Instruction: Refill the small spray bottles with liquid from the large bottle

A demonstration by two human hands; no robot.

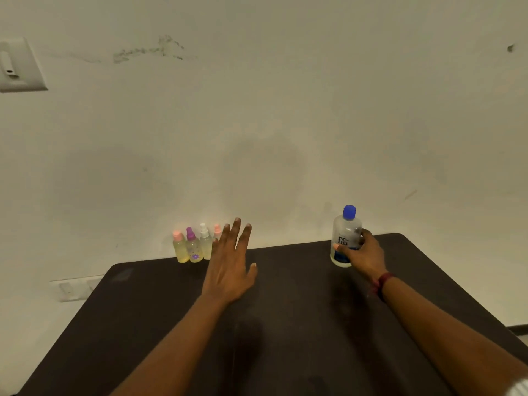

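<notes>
Several small spray bottles stand in a row at the table's far left edge against the wall: a pink-capped one (180,248), a purple-capped one (194,247), a white-capped one (205,242) and another pink-capped one (217,231) partly hidden behind my left hand. My left hand (230,264) reaches out with straight, spread fingers just right of that row and holds nothing. The large clear bottle (345,235) with a blue cap stands upright at the far right of the table. My right hand (364,254) grips its lower body.
The dark table (285,324) runs up to a pale wall. A switch plate (20,67) is on the wall at upper left and a socket panel (74,288) sits low beside the table's left edge.
</notes>
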